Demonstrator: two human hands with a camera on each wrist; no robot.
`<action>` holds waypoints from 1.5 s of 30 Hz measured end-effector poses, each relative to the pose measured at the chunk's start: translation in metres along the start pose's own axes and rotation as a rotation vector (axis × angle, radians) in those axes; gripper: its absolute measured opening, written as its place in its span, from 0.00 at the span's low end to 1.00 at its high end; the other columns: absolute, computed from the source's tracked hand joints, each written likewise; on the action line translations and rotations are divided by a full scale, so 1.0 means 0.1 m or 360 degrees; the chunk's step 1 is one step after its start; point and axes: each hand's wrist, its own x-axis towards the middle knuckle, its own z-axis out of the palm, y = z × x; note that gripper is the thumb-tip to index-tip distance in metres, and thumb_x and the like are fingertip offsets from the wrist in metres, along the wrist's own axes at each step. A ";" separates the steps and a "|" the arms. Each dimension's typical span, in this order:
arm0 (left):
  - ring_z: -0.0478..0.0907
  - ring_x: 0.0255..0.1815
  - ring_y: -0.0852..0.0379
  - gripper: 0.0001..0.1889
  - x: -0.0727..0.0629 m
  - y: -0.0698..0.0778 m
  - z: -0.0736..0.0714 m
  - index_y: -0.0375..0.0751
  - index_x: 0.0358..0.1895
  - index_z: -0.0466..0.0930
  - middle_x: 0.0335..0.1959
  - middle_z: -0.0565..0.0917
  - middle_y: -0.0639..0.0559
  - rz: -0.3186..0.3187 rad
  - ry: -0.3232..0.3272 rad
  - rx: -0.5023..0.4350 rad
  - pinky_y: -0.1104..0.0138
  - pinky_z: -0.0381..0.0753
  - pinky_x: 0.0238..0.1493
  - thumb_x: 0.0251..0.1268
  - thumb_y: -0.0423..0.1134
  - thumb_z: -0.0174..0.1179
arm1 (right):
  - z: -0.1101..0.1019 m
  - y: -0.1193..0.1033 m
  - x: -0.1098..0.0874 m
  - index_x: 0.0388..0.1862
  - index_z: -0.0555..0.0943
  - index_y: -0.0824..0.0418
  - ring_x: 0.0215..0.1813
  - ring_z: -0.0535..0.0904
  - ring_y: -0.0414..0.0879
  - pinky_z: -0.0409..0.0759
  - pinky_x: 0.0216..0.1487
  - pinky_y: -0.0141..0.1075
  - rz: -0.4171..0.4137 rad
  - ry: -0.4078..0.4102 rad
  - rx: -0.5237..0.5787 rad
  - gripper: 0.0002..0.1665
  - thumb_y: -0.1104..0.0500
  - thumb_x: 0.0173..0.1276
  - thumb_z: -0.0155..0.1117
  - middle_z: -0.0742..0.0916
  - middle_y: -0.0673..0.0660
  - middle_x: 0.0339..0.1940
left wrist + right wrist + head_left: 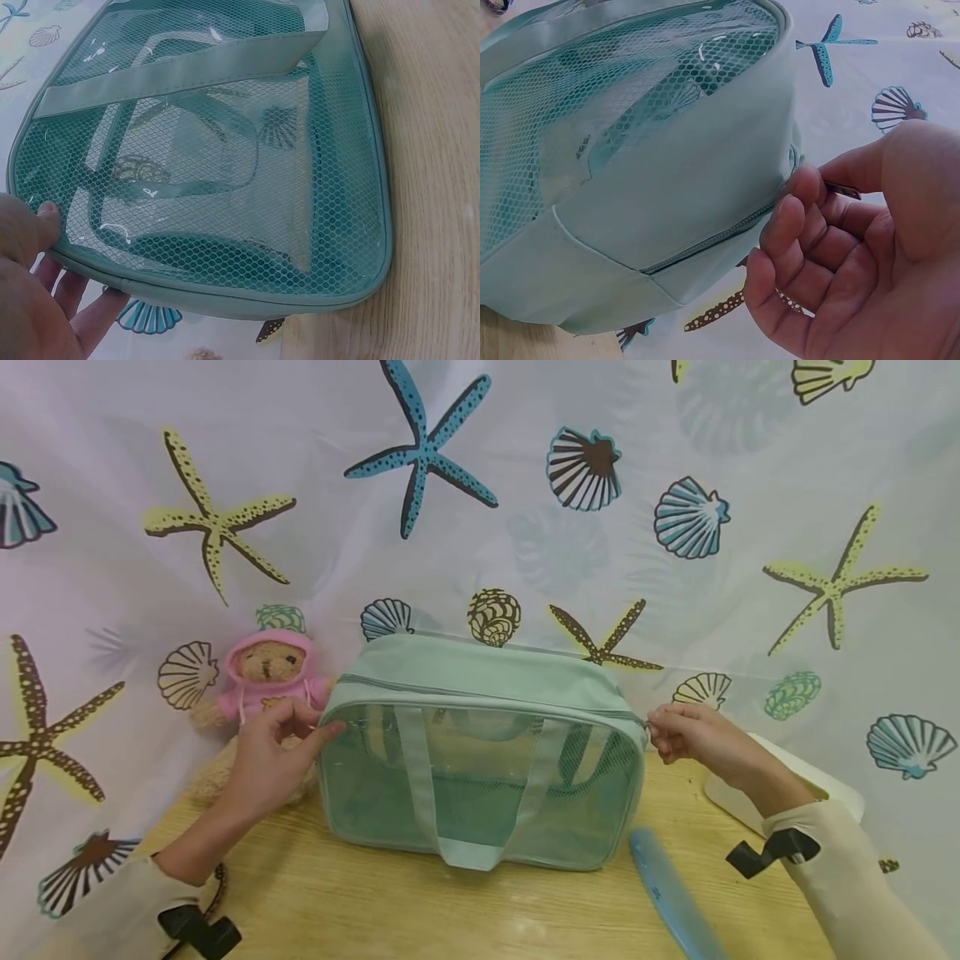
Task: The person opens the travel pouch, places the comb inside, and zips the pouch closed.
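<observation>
A mint-green toiletry bag [480, 681] with clear mesh-patterned sides and strap handles stands upright on the wooden table. My left hand [273, 760] grips its upper left corner. In the left wrist view, the thumb [49, 221] presses the mesh face while the other fingers reach round behind the edge. At the opposite top corner my right hand [693, 735] pinches a small metal zipper pull [845, 190] between thumb and finger. The zipper [712, 238] runs down the bag's end below that hand and looks closed there. Through the clear front the inside is partly visible.
A teddy bear [270, 664] in a pink hoodie sits behind my left hand. Right of the bag lies a long light-blue object [671, 889]. A white object [840, 793] is partly covered by my right forearm. Behind everything hangs a seashell-patterned cloth [480, 543].
</observation>
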 end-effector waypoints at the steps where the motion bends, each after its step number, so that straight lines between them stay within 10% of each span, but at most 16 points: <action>1: 0.76 0.30 0.66 0.08 0.00 0.00 0.01 0.34 0.34 0.80 0.28 0.79 0.64 -0.0002 -0.0004 0.0001 0.77 0.75 0.42 0.64 0.31 0.71 | 0.00 -0.01 0.00 0.36 0.75 0.59 0.30 0.73 0.40 0.79 0.38 0.37 0.0001 0.0004 -0.0008 0.18 0.50 0.85 0.49 0.78 0.48 0.28; 23: 0.74 0.30 0.66 0.08 -0.03 -0.05 0.00 0.34 0.33 0.78 0.27 0.76 0.65 -0.0012 0.0006 -0.0059 0.75 0.73 0.37 0.64 0.30 0.71 | 0.00 -0.22 0.07 0.33 0.74 0.62 0.24 0.53 0.50 0.68 0.33 0.38 -0.0082 -0.0058 -0.0109 0.22 0.50 0.85 0.47 0.63 0.50 0.19; 45: 0.76 0.30 0.65 0.08 -0.02 -0.03 -0.01 0.34 0.34 0.80 0.28 0.78 0.64 -0.0040 -0.0016 -0.0065 0.75 0.76 0.38 0.66 0.32 0.70 | 0.03 -0.45 0.11 0.39 0.77 0.69 0.18 0.64 0.41 0.65 0.20 0.36 -0.0053 -0.0122 -0.0155 0.22 0.52 0.85 0.48 0.69 0.49 0.17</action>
